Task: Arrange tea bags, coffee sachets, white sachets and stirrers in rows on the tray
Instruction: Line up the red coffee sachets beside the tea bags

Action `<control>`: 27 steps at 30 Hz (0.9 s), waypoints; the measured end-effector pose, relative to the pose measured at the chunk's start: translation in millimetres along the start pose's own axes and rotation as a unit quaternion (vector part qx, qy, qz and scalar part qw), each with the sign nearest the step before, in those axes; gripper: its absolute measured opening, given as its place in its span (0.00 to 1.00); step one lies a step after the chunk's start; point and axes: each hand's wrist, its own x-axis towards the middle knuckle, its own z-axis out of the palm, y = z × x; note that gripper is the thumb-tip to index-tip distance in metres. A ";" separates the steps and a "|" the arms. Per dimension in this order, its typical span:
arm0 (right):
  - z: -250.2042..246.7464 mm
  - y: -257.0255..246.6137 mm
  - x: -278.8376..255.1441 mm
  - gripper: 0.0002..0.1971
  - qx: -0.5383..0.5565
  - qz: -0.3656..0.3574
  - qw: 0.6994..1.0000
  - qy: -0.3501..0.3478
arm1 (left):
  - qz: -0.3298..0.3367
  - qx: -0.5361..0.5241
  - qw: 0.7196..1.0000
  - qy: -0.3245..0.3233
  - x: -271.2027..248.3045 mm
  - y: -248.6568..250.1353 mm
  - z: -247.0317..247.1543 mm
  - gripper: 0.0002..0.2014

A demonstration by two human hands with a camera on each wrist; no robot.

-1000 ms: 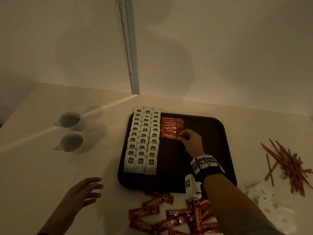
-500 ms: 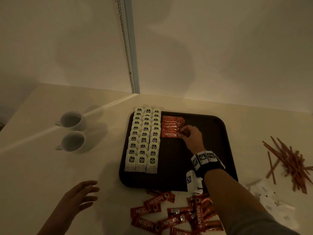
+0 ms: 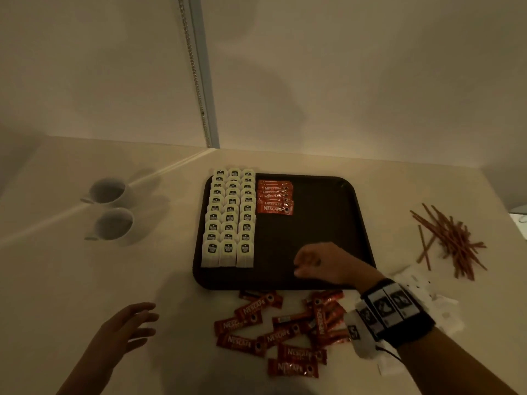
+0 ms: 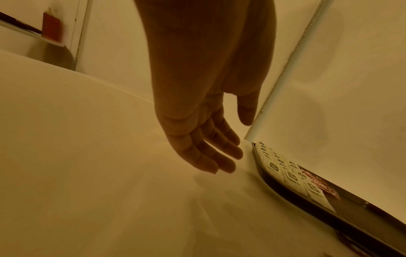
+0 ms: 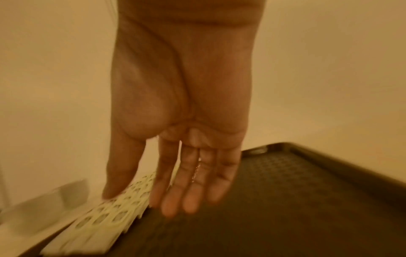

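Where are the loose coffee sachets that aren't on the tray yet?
In the head view, the loose coffee sachets lie scattered on the table just in front of the tray, between the left hand and the right wrist.

Looks like a hotel-room or office refreshment corner, dimly lit. Pale desk (image 3: 71,280) set into a corner of plain cream walls, with a window-blind bead chain (image 3: 194,67) hanging down. Hospitality supplies point to it: dark serving tray (image 3: 328,195), rows of tea bags (image 3: 228,220), Nescafé coffee sachets (image 3: 275,198), two white cups (image 3: 109,208), stirrers (image 3: 453,240).
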 end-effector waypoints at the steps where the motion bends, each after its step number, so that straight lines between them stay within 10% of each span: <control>1: 6.8 6.3 -13.6 0.19 -0.058 0.023 0.998 -0.030 | 0.000 0.000 1.000 -0.001 -2.0 -3.9 -1.0 0.09; 12: 89.9 52.1 -70.3 0.61 -0.393 0.000 0.919 -0.031 | -0.021 -0.013 1.000 -0.015 -20.2 -26.7 -9.9 0.10; 21: 105.4 60.6 -50.0 0.25 -0.360 0.017 0.930 0.069 | -0.009 -0.015 1.000 -0.017 -26.3 -29.1 -15.8 0.09; 27: 103.1 54.9 -51.5 0.21 -0.360 0.021 0.931 0.048 | -0.004 -0.024 0.999 -0.022 -24.5 -31.0 -18.9 0.10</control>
